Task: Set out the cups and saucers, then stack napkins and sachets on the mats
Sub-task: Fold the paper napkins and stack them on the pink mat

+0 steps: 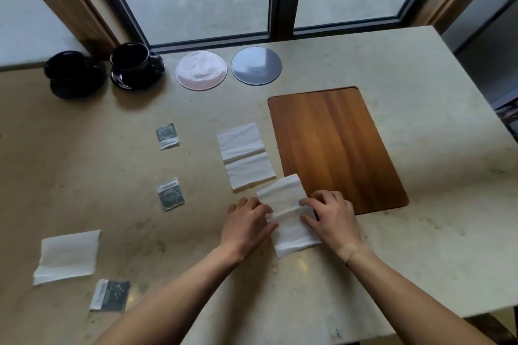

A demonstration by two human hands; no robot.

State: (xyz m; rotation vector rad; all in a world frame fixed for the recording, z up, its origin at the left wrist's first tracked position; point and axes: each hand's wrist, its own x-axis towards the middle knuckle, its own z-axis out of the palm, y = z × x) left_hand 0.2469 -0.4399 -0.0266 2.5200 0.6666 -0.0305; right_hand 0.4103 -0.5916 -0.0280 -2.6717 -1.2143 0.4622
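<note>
— Head view: where is the napkin (288, 216)?
— Between both hands, long side pointing away; left hand (246, 228) and right hand (330, 217) pinch its edges. The wooden mat (336, 145) lies just right.

Print on the three sachets (167, 136) too blurred, no text readable

beige table (420, 70) with napkins (246, 155), sachets (167, 136)
</note>
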